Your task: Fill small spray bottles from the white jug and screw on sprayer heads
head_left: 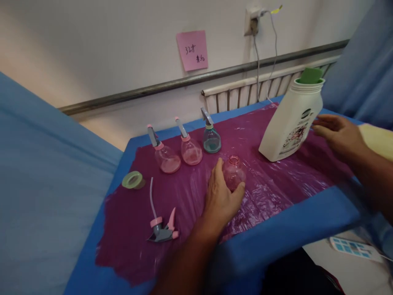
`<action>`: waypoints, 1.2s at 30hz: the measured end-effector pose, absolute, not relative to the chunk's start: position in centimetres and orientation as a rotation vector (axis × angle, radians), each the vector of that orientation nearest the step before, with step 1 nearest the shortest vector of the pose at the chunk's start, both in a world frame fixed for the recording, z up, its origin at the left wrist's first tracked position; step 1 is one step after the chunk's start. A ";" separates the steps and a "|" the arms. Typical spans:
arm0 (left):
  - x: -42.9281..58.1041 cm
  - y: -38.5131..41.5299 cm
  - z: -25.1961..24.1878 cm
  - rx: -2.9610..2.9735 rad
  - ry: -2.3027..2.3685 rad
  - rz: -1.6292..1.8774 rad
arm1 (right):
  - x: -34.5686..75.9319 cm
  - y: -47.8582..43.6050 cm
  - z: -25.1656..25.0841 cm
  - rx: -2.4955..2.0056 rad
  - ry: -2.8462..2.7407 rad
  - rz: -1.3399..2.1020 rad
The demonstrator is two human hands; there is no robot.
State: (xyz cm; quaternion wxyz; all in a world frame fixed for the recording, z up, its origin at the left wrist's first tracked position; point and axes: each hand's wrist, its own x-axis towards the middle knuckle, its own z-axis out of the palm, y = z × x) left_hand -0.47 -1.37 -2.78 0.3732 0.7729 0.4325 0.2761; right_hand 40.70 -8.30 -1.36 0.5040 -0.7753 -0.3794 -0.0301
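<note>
My left hand (222,196) is closed around the side of a clear pink spray bottle (235,174), which stands upright with its neck uncovered. At the right, my right hand (340,135) has its fingers stretched toward the side of a large white plastic jug (291,123); whether the fingertips touch it I cannot tell. A green scoop-like piece (310,76) sticks out of the jug's mouth. Left of my left forearm lies a grey and pink trigger spray head (162,231) with its tube pointing away.
Two pink spray bottles (167,159) and a teal one (211,141), all with spray heads, stand at the back. A small green cup (133,180) sits at the left. Purple plastic film (190,205) covers the blue table (285,217). Blue curtains (46,184) hang at both sides.
</note>
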 end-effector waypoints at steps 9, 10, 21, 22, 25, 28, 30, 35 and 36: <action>-1.8 -0.8 -0.3 1.879 0.970 1.048 | 31.2 -12.9 -0.3 -1.664 -1.086 -0.015; -1.9 -0.4 0.0 1.838 0.934 1.124 | 29.9 -12.3 0.2 -1.607 -1.222 0.042; -13.3 0.3 4.3 2.392 1.338 0.895 | 22.1 -3.3 -0.9 -1.253 -1.769 0.661; -15.1 -0.6 4.3 2.424 1.384 0.818 | 22.1 -3.2 -1.8 -1.241 -1.750 0.691; -19.5 -3.7 3.6 2.460 1.487 0.545 | 22.3 -3.4 -4.0 -1.244 -1.745 0.725; -21.3 -6.1 2.1 2.498 1.544 0.414 | 22.6 -3.7 -5.0 -1.300 -1.810 0.709; -21.4 -6.9 1.3 2.526 1.564 0.437 | 22.6 -3.7 -5.2 -1.306 -1.828 0.693; -20.6 -7.6 0.6 2.573 1.596 0.513 | 22.4 -3.4 -5.2 -1.272 -1.864 0.643; -20.4 -7.7 0.6 2.584 1.580 0.510 | 22.3 -3.3 -5.2 -1.273 -1.871 0.640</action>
